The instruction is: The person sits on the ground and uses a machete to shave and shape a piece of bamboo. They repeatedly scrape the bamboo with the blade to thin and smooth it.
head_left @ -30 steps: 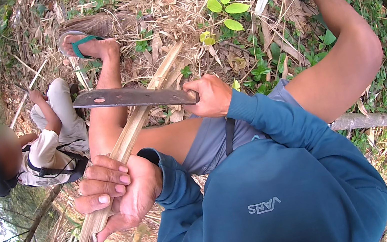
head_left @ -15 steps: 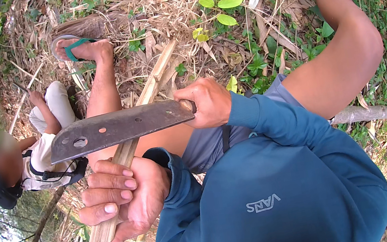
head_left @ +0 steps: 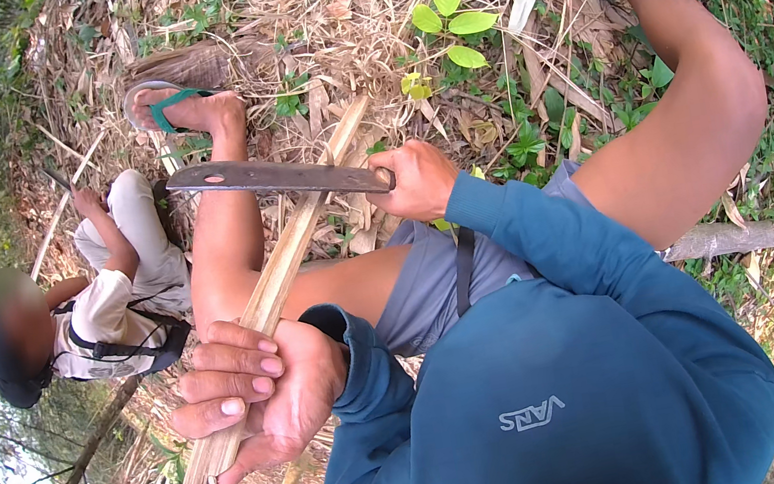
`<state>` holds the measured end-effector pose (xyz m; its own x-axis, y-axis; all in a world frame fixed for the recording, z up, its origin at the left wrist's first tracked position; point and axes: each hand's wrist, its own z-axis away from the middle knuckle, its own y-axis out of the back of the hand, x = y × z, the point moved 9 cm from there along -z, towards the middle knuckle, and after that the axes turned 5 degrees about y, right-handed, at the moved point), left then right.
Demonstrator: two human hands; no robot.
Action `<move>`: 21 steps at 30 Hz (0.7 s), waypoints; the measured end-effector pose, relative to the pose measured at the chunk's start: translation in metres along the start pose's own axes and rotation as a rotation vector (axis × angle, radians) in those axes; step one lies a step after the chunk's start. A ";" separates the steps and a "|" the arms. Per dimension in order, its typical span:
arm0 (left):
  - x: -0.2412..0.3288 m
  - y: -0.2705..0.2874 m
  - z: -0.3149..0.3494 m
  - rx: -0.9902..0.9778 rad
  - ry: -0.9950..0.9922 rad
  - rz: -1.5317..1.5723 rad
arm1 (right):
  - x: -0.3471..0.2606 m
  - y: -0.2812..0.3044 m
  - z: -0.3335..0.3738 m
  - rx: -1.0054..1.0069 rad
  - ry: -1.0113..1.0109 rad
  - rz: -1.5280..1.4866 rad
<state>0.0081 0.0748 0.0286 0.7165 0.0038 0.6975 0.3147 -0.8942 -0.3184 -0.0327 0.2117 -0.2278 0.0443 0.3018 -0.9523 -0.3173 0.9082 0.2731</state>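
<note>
My left hand point(head_left: 254, 390) is closed around the lower part of a long, pale split strip of wood point(head_left: 283, 258), palm up. The strip slants up and to the right across my bent leg. My right hand point(head_left: 418, 179) grips the short handle of a machete point(head_left: 280, 174), a dark broad blade with holes in it. The blade points left and lies across the strip near its far end, its flat side tilted away so that it looks narrow. Most of the handle is hidden in my fist.
A person point(head_left: 127, 293) in a light shirt and dark cap sits at the left, holding a thin pole. Dry leaves and straw point(head_left: 341, 16) cover the ground. A leafy seedling point(head_left: 454, 24) grows ahead; a thin log point(head_left: 750, 235) lies at the right.
The machete has moved away from me along the strip, from near my left hand toward the far end, and its blade has turned edge-on. My left hand keeps its hold.
</note>
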 end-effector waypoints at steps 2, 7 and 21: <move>0.005 0.000 0.002 -0.029 0.010 0.015 | -0.010 -0.004 0.011 -0.028 0.011 -0.034; 0.002 -0.003 0.004 -0.043 -0.019 0.057 | -0.043 0.002 0.020 0.010 0.279 -0.065; -0.003 0.001 -0.004 -0.040 0.005 0.055 | 0.020 -0.008 0.004 -0.104 -0.097 -0.045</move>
<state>0.0033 0.0722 0.0290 0.7292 -0.0480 0.6826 0.2495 -0.9103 -0.3305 -0.0255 0.2119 -0.2483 0.1503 0.2931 -0.9442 -0.4089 0.8880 0.2106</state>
